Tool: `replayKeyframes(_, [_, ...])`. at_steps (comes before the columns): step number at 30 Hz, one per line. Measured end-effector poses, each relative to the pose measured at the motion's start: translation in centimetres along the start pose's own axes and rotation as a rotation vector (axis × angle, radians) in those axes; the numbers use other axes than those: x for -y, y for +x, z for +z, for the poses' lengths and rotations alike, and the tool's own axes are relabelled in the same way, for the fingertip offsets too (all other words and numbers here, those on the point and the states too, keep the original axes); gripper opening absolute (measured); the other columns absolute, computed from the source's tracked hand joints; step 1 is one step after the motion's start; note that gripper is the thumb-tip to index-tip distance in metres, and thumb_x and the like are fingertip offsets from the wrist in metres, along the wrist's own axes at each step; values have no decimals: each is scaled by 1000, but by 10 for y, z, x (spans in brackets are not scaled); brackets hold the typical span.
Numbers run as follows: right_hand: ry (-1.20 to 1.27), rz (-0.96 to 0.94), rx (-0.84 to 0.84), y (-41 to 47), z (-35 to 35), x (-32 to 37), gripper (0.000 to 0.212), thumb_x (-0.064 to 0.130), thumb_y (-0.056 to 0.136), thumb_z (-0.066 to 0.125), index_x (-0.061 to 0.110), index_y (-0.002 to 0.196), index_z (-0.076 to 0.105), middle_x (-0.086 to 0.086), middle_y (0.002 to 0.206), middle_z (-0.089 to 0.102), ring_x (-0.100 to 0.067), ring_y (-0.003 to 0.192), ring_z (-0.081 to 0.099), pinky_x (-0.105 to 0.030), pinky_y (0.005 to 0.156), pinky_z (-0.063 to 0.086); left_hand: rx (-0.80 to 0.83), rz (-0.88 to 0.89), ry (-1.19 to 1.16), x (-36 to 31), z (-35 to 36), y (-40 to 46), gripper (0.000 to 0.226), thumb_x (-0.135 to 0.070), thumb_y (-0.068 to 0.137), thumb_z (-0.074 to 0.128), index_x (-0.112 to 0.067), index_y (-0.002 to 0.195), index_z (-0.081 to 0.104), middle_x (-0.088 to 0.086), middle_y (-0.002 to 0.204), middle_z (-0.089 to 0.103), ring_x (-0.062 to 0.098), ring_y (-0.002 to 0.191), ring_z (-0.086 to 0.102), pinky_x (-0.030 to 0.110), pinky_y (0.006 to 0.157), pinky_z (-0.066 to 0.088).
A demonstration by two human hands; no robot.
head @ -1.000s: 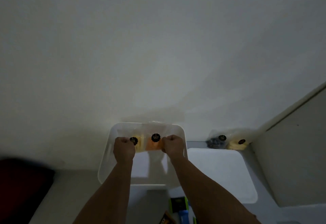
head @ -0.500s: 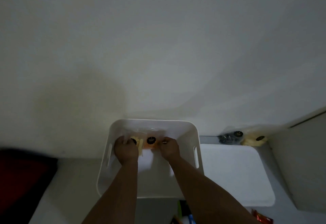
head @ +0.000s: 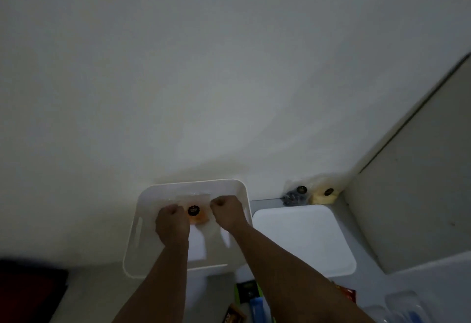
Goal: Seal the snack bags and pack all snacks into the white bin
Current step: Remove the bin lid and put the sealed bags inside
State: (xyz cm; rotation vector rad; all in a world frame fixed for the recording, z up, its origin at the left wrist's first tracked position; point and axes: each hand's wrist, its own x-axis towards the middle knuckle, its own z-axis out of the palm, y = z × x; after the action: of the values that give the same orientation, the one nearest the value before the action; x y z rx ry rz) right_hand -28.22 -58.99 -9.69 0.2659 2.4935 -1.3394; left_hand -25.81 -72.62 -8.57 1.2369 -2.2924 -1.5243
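A clear snack bag (head: 197,209) with orange contents and a round black sticker on its front is held up over the inside of the white bin (head: 239,190), toward the bin's far wall. The left hand (head: 172,223) is curled into a fist on the bag's left edge and the right hand (head: 228,212) is curled the same way on its right edge, each pinching the plastic, with the bag stretched flat between them; both forearms reach in over the bin's near rim. Whether the bag's top strip is pressed shut cannot be made out in the dim light. The bin is a rounded rectangular tub with a slot handle in its left wall, and it stands on a pale grey countertop (head: 96,294) against the far wall of the room. Just to the right of the bin, touching or nearly touching it, lies a flat white lid (head: 303,238) with rounded corners. Beyond the lid's far edge, in the counter's far right corner, two more clear sticker-fronted bags lean against the wall side by side: a bag of dark snacks (head: 295,195) on the left and a bag of pale yellow snacks (head: 325,194) on the right. Along the near edge of the counter, between and beside the forearms, lie several small wrapped packets (head: 251,297) in green, blue, black and red, too dark and blurred to identify. A dark red shape (head: 28,294) fills the near left corner of the view.
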Motion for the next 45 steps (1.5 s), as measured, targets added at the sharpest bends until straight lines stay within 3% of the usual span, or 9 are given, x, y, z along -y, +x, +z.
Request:
replayKeyframes(4, [209,-105,-98,-15,-42,-16,16,39,80,58,36,77,74,2,89,78,-18,89,74,-45,85,61,112,114,-70,-37,19,-54,21,-13,93,53,-8,107,69,12,106,70,32,91,65,34,80,53])
replayKeyframes(12, [268,-62,-294,-45,-155,-65,18,15,94,60,5,93,75,-7,92,75,-14,85,66,-26,81,52,302,316,-26,-76,95,-151,26,-19,94,55,-17,117,67,3,121,68,23,111,62,27,87,42])
replayKeyframes(18, [344,143,-453,-24,-234,-142,15,21,94,61,13,101,72,-4,97,72,-21,92,66,-24,76,44,465,292,62,-72,170,-183,39,-22,94,59,-15,132,57,7,134,60,26,119,57,30,94,41])
replayKeyframes(26, [434,388,-479,48,-283,-232,65,26,86,76,7,142,51,-13,142,56,-31,130,54,-36,105,42,462,150,132,-58,258,-173,67,-17,89,71,-8,148,41,16,151,46,32,138,45,40,113,38])
replayKeyframes(30, [394,386,-508,82,-290,-257,78,34,74,84,3,136,48,-17,134,55,-36,124,55,-44,103,47,463,132,129,-49,291,-154,54,-18,89,71,-9,139,52,12,135,60,33,125,56,37,104,42])
replayKeyframes(35, [484,402,-455,111,-290,-272,85,34,75,83,15,147,41,-6,135,51,-26,123,53,-42,106,46,465,169,128,-43,318,-138,8,-17,86,72,-17,92,66,4,94,69,25,93,65,27,81,44])
replayKeyframes(38, [433,381,-503,122,-291,-280,53,27,84,78,10,129,55,-6,113,57,-24,110,57,-34,96,46,414,221,134,-44,325,-139,6,-18,88,69,-14,85,67,5,86,70,25,85,65,28,78,46])
replayKeyframes(40, [456,347,-533,119,-291,-280,12,18,85,71,16,92,61,-1,87,59,-26,91,59,-35,83,49,392,277,198,-42,326,-138,18,-22,93,62,-10,82,68,9,83,70,29,82,65,31,76,48])
replayKeyframes(45, [543,247,-619,97,-290,-263,25,4,78,63,20,60,55,-2,67,54,-19,72,49,-31,75,42,406,383,240,-52,311,-143,24,-17,98,53,-4,84,67,12,86,68,24,79,59,27,71,37])
